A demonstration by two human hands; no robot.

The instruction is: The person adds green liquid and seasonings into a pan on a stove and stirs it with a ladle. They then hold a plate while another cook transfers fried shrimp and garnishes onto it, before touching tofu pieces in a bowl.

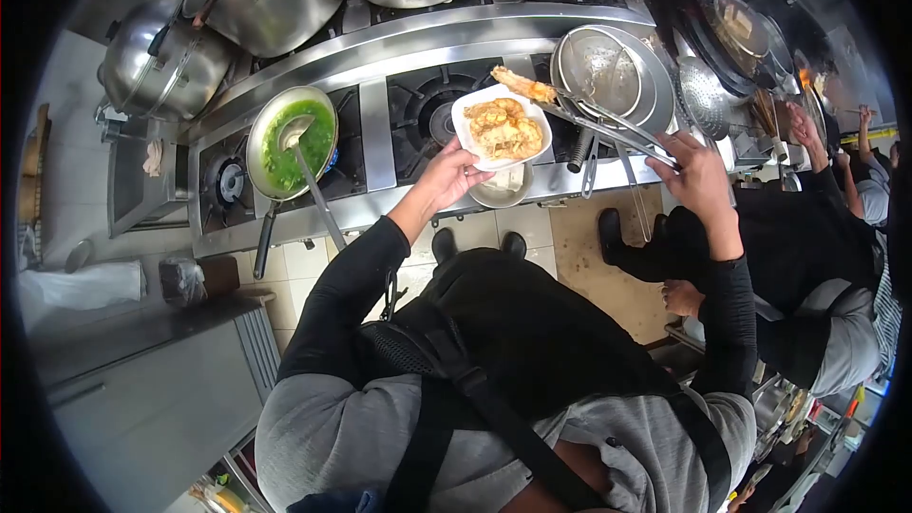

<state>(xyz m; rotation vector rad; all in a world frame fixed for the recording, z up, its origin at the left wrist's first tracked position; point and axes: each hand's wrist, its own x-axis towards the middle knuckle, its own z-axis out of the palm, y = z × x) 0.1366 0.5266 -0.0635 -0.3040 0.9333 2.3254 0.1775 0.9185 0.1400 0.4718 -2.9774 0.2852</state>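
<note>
My left hand (445,179) is closed on the near-left edge of a small white dish (462,122), held above the front of the stove. Golden-brown fried pieces (505,130) lie in the dish. My right hand (698,179) grips long metal tongs (613,123), which reach leftward. Between the tongs' tips, just above the dish's far edge, is an orange-brown fried piece (522,85); its exact kind cannot be made out. Partly hidden under the dish, a small bowl (502,194) with pale contents sits at the stove's front edge.
On the left burner stands a pan (253,171) of green liquid with a ladle (310,176) in it. Strainers (597,66) are stacked right of the burners. Large pots (275,9) line the back. A co-worker (788,237) stands close on my right.
</note>
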